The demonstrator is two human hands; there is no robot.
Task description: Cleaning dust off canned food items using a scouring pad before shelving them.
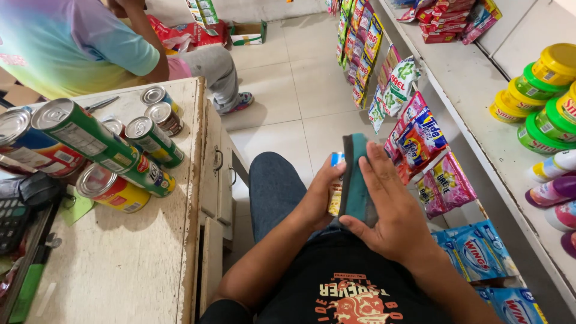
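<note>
Seated person, head view. Left hand (321, 198) was wrapped around a small can (335, 191) held over the lap, fingers curled shut on it; only a strip of yellow and blue label showed, the rest was hidden. Right hand (387, 207) pressed a teal-and-grey cloth pad (356, 180) flat against the can's side, fingers laid long over the pad, thumb underneath, so a closed pinch on the pad. The pad sat at 3 o'clock of the can, touching it.

To wipe well, my judgement: the left hand should turn the can a bit at a time while the pad stays flat and slides along the wall, then the rims get a pass. The grip looked firm enough; the can's ends could not be seen.

Around: a worn wooden counter (144, 258) at 9 o'clock carried more cans, a long green can (84, 135) lying on a stack, a yellow-red can (114, 191) below it, and upright small cans (157, 96) near the far edge. A calculator (12, 222) sat at the counter's near left. At 3 o'clock ran a white shelf (474, 102) with yellow-green tubs (540, 90) on it and hanging detergent sachets (423, 144) along its front. Another person's tie-dye sleeve (78, 42) was at 11 o'clock. The sachets hung near the right elbow and could snag it; the counter edge crowded the left arm.
</note>
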